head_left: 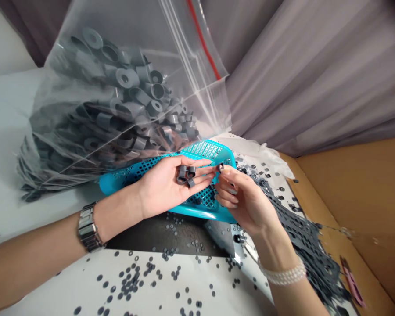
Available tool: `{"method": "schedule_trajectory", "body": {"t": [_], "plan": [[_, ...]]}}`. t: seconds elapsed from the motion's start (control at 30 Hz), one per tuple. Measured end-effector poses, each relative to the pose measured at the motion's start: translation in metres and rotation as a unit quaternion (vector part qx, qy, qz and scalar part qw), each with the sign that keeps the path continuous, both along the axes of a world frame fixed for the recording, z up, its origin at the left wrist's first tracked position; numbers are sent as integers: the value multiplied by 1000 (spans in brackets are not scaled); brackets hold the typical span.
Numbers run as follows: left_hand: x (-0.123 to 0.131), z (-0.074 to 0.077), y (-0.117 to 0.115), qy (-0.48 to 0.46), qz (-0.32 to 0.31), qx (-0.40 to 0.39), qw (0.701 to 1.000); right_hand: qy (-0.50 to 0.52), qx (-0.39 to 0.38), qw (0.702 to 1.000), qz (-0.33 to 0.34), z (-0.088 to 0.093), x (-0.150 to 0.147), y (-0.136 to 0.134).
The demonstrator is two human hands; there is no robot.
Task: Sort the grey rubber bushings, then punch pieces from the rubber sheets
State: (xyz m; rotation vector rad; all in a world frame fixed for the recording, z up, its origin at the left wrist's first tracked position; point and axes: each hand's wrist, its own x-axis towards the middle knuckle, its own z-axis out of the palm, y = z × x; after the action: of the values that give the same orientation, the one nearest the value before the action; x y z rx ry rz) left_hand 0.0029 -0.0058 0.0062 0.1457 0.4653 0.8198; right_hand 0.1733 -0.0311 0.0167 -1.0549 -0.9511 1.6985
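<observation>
Several small grey rubber caps [181,179] rest on the upturned palm of my left hand [166,177], whose fingers stretch out to the right. Between thumb and forefinger, my right hand [246,197] pinches another cap [220,167] close to the left fingertips; its other fingers are curled in. Both hands are above a turquoise perforated basket [213,213], which has a few dark pieces in it. Behind my left hand stands a large clear zip bag [213,105] full of grey caps, some showing a round hole in the end.
Small dark discs [131,281] lie scattered over the white table [66,285]. At right are a heap of dark punched rubber sheets [303,237], pink-handled snips [353,283] and a cardboard panel [358,184]. A grey curtain [316,74] hangs behind.
</observation>
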Motion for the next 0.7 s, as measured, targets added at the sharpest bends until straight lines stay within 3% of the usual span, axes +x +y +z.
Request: {"method": "schedule_trajectory", "body": {"t": [0.07, 0.1, 0.23, 0.3, 0.43, 0.7], "plan": [[0, -1, 0, -2, 0, 1, 1000, -147, 93, 983, -57, -2, -2, -2], [0, -1, 0, -3, 1, 0, 1000, -231, 147, 958, -89, -2, -3, -3], [0, -2, 0, -5, 11, -2, 1000, -463, 315, 812, -162, -2, -7, -10], [-1, -2, 0, 4, 19, -4, 1000, -507, 355, 768, -164, -2, -9, -13], [-1, 0, 0, 18, 13, 2, 1000, -550, 393, 720, -160, -2, -13, -16], [-1, -3, 1, -9, -2, 17, 1000, -605, 394, 671, -168, 1, -8, -12]]}}
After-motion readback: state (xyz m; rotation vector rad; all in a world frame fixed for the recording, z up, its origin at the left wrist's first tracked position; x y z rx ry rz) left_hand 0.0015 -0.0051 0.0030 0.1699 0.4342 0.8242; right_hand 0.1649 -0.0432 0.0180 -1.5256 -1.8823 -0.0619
